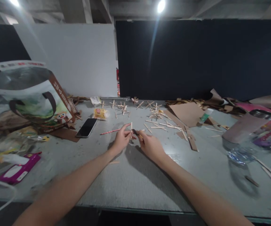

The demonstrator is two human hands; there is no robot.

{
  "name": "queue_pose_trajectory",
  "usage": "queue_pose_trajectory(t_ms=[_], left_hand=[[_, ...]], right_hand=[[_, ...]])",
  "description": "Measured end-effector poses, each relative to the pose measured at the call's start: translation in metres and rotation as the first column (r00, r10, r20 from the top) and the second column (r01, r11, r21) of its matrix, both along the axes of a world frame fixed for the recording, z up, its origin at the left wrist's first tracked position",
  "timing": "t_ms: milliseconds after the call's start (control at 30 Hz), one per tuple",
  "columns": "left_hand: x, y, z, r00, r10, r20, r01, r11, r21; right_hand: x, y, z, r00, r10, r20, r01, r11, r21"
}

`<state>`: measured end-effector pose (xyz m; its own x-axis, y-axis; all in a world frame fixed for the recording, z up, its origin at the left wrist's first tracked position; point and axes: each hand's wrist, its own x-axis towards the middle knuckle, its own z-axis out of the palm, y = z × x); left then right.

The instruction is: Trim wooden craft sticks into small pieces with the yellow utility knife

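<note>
Near the middle of the table, my left hand (121, 138) pinches a short wooden stick (131, 126) that stands upright between its fingertips. My right hand (151, 145) is closed on a small dark tool (135, 131), whose tip meets or nearly meets the stick; its exact kind is too small to tell. Just left of my left hand lies a red-and-white patterned pencil-like rod (109, 131). Beyond my hands stand several crossed-stick pieces (124, 108). Loose wooden sticks (157, 127) are scattered to the right of them.
A black phone (87, 127), a yellow packet (100, 114) and a large printed bag (35, 100) are on the left, with a purple device (20, 168) nearer. Cardboard (184, 113), a glue stick (206, 115), a pink tumbler (246, 127) and a clear plastic item (240, 156) lie right.
</note>
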<state>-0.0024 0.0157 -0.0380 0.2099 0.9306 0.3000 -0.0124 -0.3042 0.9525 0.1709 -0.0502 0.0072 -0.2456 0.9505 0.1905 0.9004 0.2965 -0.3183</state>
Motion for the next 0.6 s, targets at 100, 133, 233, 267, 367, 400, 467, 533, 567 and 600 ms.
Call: queue_pose_trajectory(t_ms=[100,133,233,267,367,400,467,533,567,600], left_hand=[[0.000,0.001,-0.002,1.000,-0.011,0.029,0.012,0.999,-0.036],[-0.001,0.002,-0.004,0.999,-0.012,0.033,0.014,0.999,-0.050],[-0.002,0.004,-0.007,0.999,-0.010,0.035,0.012,0.997,-0.073],[-0.002,0.005,-0.008,0.999,-0.012,0.036,0.015,0.997,-0.070],[-0.001,0.008,-0.011,0.999,-0.007,0.037,0.009,0.999,-0.044],[0.000,0.009,-0.012,0.999,0.005,0.037,-0.004,0.999,-0.037],[0.002,0.010,-0.014,0.999,0.033,0.038,-0.031,0.999,-0.034],[0.003,0.010,-0.014,0.998,0.051,0.047,-0.049,0.998,-0.037],[0.004,0.010,-0.015,0.997,0.055,0.054,-0.053,0.998,-0.041],[0.004,0.010,-0.014,0.997,0.055,0.062,-0.052,0.998,-0.047]], right_hand=[[-0.002,-0.001,-0.002,0.998,0.025,0.065,-0.028,0.999,0.039],[-0.003,-0.001,-0.002,0.997,0.023,0.080,-0.026,0.999,0.038],[-0.008,-0.003,0.000,0.996,-0.004,0.093,0.004,1.000,0.001],[-0.010,-0.004,0.001,0.996,-0.012,0.092,0.013,1.000,-0.012],[-0.016,-0.008,0.005,0.991,-0.030,0.129,0.033,0.999,-0.019],[-0.017,-0.009,0.005,0.987,-0.040,0.157,0.042,0.999,-0.013],[-0.019,-0.012,0.007,0.976,-0.054,0.212,0.056,0.998,-0.001],[-0.021,-0.013,0.009,0.966,-0.050,0.253,0.052,0.999,-0.003],[-0.021,-0.014,0.010,0.962,-0.043,0.271,0.047,0.999,-0.008],[-0.022,-0.014,0.011,0.957,-0.039,0.288,0.044,0.999,-0.012]])
